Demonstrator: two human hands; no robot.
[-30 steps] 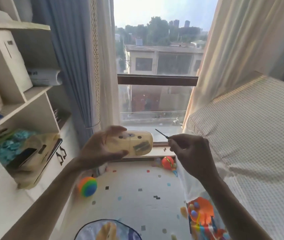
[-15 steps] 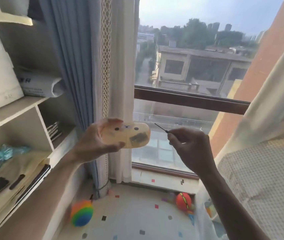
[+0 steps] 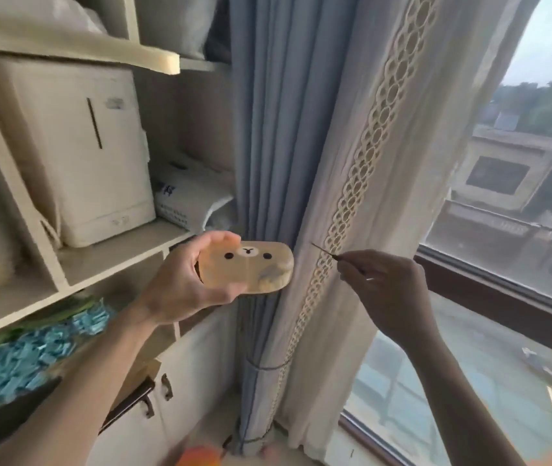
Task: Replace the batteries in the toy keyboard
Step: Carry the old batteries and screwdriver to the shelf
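My left hand holds a small tan toy keyboard with a bear face on it, raised in front of the curtains. The thumb lies over its top edge and the fingers wrap underneath. A greyish patch shows at its lower right corner. My right hand pinches a thin dark screwdriver, whose tip points up and left, a short way right of the toy and apart from it. No batteries are in view.
A cream shelf unit stands at the left with a white box, a white packet and blue scraps. Blue and cream curtains hang behind the hands. The window is at the right.
The view has swung left and up, from the floor and window toward the shelves and curtains. Both hands keep their hold, and the toy now shows its bear face more fully.
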